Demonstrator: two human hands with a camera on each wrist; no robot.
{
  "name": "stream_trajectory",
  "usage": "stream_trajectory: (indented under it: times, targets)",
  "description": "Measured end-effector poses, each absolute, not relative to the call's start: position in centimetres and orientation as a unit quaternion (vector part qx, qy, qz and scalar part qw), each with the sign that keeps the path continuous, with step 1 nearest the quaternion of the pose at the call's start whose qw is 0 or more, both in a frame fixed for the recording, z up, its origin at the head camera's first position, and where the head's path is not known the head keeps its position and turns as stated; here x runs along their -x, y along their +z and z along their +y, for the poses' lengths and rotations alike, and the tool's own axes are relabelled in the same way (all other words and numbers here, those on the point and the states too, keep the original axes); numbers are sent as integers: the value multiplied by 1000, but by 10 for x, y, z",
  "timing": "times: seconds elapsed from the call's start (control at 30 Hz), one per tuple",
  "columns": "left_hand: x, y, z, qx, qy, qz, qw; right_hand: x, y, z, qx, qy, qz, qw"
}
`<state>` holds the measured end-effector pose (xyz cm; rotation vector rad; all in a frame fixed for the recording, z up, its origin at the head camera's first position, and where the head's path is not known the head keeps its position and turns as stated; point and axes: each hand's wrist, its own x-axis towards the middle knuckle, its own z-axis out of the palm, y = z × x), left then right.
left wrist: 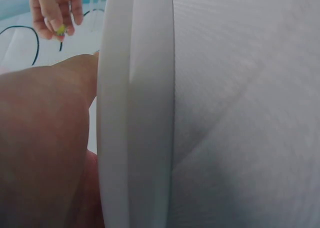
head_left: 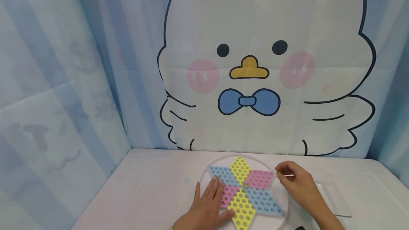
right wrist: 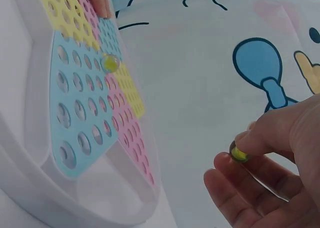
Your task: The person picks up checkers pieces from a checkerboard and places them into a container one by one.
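Observation:
A Chinese checkers board (head_left: 241, 207), star-shaped with yellow, pink and blue points full of holes, lies in a round pale tray (head_left: 281, 219). My left hand (head_left: 206, 205) rests on its left side with fingers extended, the thumb at the lower yellow point. One yellow-green marble (right wrist: 110, 63) sits near the middle of the star. Off the board's right edge, my right hand (head_left: 298, 184) pinches another yellow-green marble (right wrist: 239, 152) between thumb and fingertips. The left wrist view mostly shows the tray's side (left wrist: 135, 113), with the left hand's fingers hidden.
On the white table (head_left: 143, 191), a clear flat tray or lid (head_left: 343, 201) lies at the right, partly behind the right forearm. A small black object (head_left: 300, 228) shows at the bottom edge. Behind the table hangs a cloth (head_left: 249, 130) with a cartoon chick.

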<state>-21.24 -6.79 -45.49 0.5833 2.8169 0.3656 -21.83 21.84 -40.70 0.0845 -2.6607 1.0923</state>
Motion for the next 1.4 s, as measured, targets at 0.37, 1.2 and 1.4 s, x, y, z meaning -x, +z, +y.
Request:
stream_trajectory:
  times: [0.37, 1.2, 1.4]
  targets:
    - [213, -456, -69, -194, 125, 965, 123, 216, -408, 241, -4, 360, -921, 147]
    - [211, -454, -69, -199, 123, 965, 119, 227, -416, 274, 65, 355, -930, 60]
    - [210, -454, -69, -204, 122, 965, 115, 230, -419, 280, 85, 344, -934, 32]
